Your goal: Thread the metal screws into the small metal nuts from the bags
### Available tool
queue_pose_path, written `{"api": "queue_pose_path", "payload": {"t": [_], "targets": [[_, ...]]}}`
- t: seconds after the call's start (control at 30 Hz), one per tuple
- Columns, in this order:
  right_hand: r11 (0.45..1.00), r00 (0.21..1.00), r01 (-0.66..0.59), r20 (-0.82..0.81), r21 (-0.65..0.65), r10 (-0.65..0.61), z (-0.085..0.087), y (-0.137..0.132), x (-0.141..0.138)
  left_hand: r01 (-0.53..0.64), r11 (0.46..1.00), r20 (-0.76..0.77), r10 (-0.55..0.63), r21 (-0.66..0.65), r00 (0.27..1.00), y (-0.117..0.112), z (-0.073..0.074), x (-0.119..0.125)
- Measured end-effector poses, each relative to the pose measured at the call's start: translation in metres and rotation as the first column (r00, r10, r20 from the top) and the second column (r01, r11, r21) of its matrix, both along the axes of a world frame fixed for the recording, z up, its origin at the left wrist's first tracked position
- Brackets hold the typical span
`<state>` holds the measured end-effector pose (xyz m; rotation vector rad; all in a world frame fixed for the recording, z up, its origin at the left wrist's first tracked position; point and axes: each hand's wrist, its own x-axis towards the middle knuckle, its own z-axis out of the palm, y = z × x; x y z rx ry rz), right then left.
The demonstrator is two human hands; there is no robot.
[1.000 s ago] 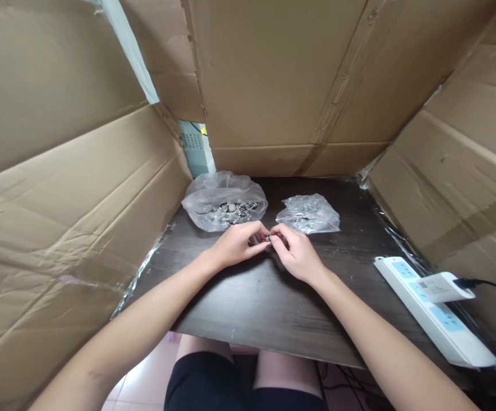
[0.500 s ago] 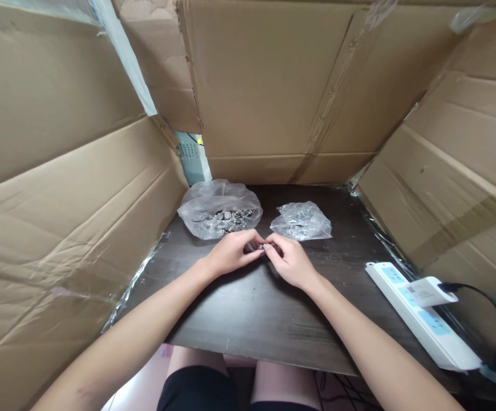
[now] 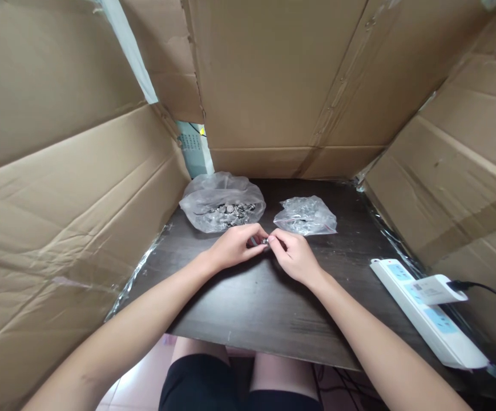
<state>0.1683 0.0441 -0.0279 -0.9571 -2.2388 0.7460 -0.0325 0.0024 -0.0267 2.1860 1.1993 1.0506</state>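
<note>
Over the middle of the dark table, my left hand (image 3: 237, 246) and my right hand (image 3: 294, 254) meet at their fingertips. Between them they pinch a small metal part (image 3: 265, 241), silvery and partly hidden by the fingers; its exact kind is too small to tell. Just behind my left hand lies an open clear plastic bag (image 3: 200, 212) holding many small silvery metal pieces (image 3: 234, 210). Behind my right hand is a smaller clear zip bag (image 3: 305, 216) with shiny contents I cannot make out.
A white power strip (image 3: 430, 314) with a white plug-in adapter (image 3: 438, 289) and black cable lies at the table's right side. Cardboard walls (image 3: 286, 74) enclose the dark table (image 3: 248, 302) at the left, back and right. Black cables hang below the front edge.
The view has tilted down and shifted slightly. Both hands stay together at the small metal part, with the right fingers drawn a little closer around it. Both bags lie where they were.
</note>
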Motion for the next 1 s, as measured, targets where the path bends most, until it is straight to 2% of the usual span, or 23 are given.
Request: {"api": "queue_pose_path", "payload": {"t": [0.13,0.3,0.57,0.83,1.0], "targets": [[1.000,1.000,0.017,-0.025,-0.014,-0.018,0.0007,0.0004,0.0010,-0.016,1.000,0.005,0.015,0.004,1.000,0.0000,0.0016,0.0001],[0.998,0.998,-0.032,-0.064,-0.048,0.029,0.0026,-0.0023,0.0008,-0.014,1.000,0.008,0.014,0.003,1.000,-0.0005,0.0043,-0.0002],[0.998,0.998,-0.044,-0.041,-0.036,0.043,-0.0009,-0.0031,-0.0015,-0.015,0.999,-0.007,0.014,-0.051,1.000,-0.0004,0.0031,-0.0019],[0.998,0.998,-0.024,-0.052,-0.060,0.021,0.0025,-0.0025,0.0003,-0.012,1.000,0.007,0.012,-0.029,1.000,0.0000,0.0028,-0.0012],[0.999,0.999,-0.049,0.016,-0.018,0.049,0.0031,-0.0020,0.0000,-0.009,1.000,-0.001,0.009,-0.007,1.000,0.0005,0.0017,-0.0022]]}}
